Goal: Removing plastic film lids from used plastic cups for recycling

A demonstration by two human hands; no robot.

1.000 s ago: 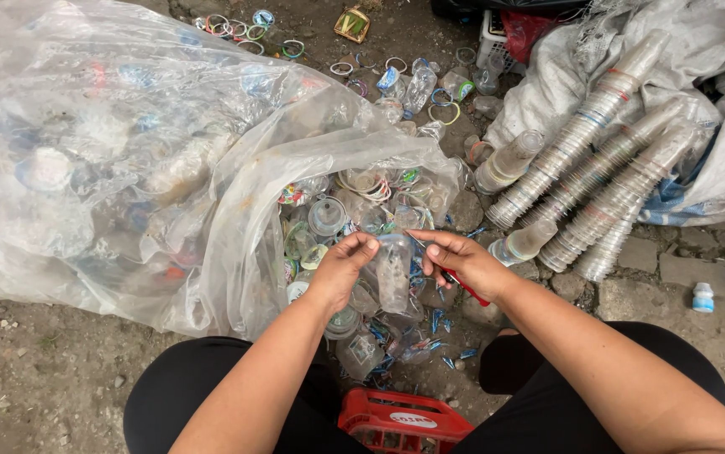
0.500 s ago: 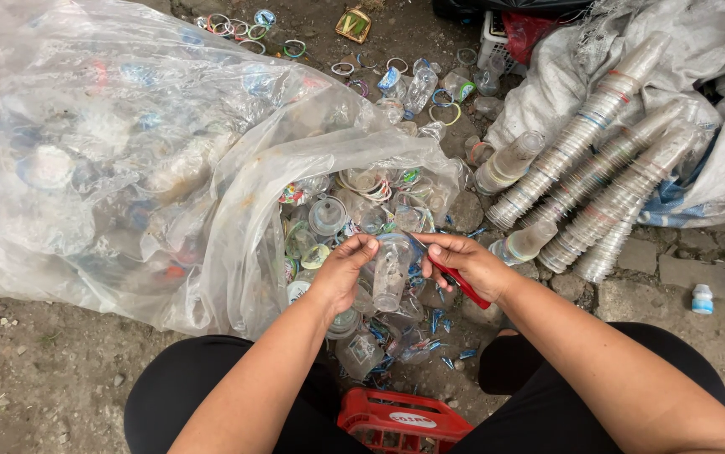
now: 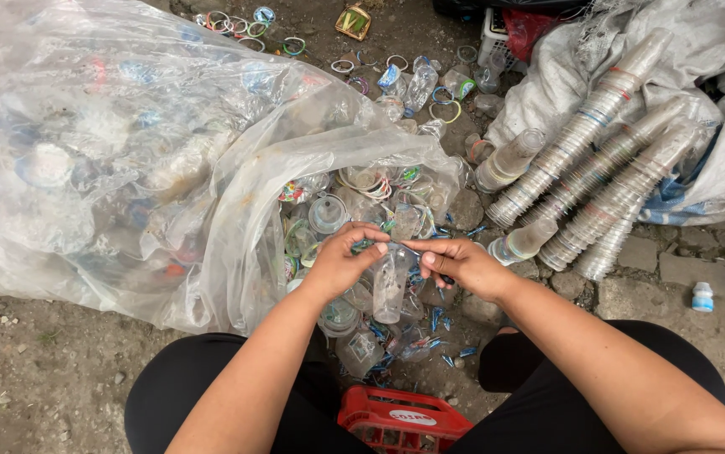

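The left hand (image 3: 339, 259) grips the rim of a clear plastic cup (image 3: 390, 284), fingers closed on it, and the cup hangs upright between both hands, just above a heap of loose cups on the ground at the mouth of a big clear plastic bag (image 3: 127, 143). The right hand (image 3: 461, 262) pinches the same rim from the other side, fingers together. Long stacks of nested cups (image 3: 598, 160) lie to the right, and a red crate (image 3: 400, 424) sits between the knees.
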